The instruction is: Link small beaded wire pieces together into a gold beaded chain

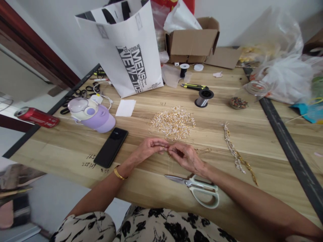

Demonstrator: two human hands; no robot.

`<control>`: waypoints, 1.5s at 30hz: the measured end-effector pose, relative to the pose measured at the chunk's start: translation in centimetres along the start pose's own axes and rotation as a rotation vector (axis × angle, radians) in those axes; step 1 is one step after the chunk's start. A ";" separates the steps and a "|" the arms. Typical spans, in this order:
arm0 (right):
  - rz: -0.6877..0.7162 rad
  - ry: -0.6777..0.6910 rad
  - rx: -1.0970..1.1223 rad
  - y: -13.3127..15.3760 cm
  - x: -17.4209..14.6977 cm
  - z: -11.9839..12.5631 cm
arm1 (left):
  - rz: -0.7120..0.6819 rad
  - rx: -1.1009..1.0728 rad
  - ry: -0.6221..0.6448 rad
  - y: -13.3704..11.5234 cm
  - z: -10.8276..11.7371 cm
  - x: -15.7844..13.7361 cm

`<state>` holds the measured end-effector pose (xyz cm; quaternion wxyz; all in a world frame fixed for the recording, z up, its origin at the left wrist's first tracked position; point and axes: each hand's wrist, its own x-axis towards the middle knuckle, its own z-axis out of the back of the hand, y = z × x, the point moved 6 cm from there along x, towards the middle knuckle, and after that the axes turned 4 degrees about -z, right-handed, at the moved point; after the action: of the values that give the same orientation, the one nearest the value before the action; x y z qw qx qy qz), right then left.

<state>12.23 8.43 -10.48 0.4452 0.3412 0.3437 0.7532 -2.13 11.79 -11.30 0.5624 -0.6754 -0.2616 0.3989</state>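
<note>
My left hand (152, 148) and my right hand (185, 156) meet fingertip to fingertip over the wooden table. Both are closed in a pinch on something tiny, with a gold glint at the fingertips; its kind is too small to make out. A thin clear strand (171, 165) seems to hang below them. Just beyond my fingers lies a heap of small gold and silver beads or links (174, 122). A short gold chain (203, 150) rests beside my right hand. Scissors with pale green handles (202, 190) lie nearer my body, under my right forearm.
To the left are a black phone (111, 148), a purple bottle (94, 114) and a red can (37, 117). A wire spool (204, 98), a yellow-black cutter (194, 87) and a white bag (126, 50) stand or lie farther back. Gold and silver chains (234, 151) lie right.
</note>
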 end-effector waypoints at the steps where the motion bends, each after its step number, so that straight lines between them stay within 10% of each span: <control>1: -0.002 0.000 0.003 0.0 0.0 0.0 | 0.003 0.006 -0.006 0.2 0.0 0.0; 45: 0.122 -0.042 -0.048 0.9 0.0 0.5 | -0.017 0.018 -0.111 0.3 -0.1 0.4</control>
<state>12.20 8.23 -9.46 0.4138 0.3662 0.2947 0.7796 -1.82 11.99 -11.71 0.5563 -0.6450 -0.2946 0.4333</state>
